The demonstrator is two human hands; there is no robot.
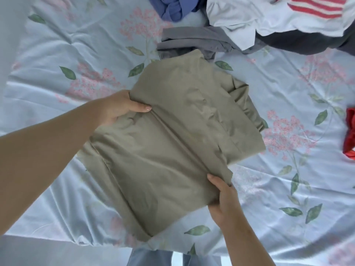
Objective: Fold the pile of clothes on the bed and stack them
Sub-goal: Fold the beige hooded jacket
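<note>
Olive garment (153, 179) lies mid-bed on the floral sheet (57, 45), partly folded. It forms a tilted rectangle, long axis running near-left to far-right.

- A raised ridge (180, 143) crosses it the short way, far-left to near-right. The 2 hands sit at its 2 ends.
- Left hand (117, 107): at the far-left edge, thumb on top of the cloth, fingers tucked under and out of sight. It is pinching the edge.
- Right hand (224, 196): at the near-right corner, fingers curled around the hem and gripping it.
- Far-right side of the garment is bunched in loose layers and not yet flat.

My read: the next fold turns on that ridge. Each hand holds 1 end, so neither is nearer. The free half lies away from the fingers toward the far right.

Beyond the far corner is the unfolded pile. The grey garment (192, 40) is just touching the olive cloth, and the blue garment (172, 8), white garment (236, 18), red-striped cloth (315, 6) and dark garment (307, 42) lie behind it. A red item (350, 129) sits at the right edge, well apart. I cannot tell if it is folded.
</note>
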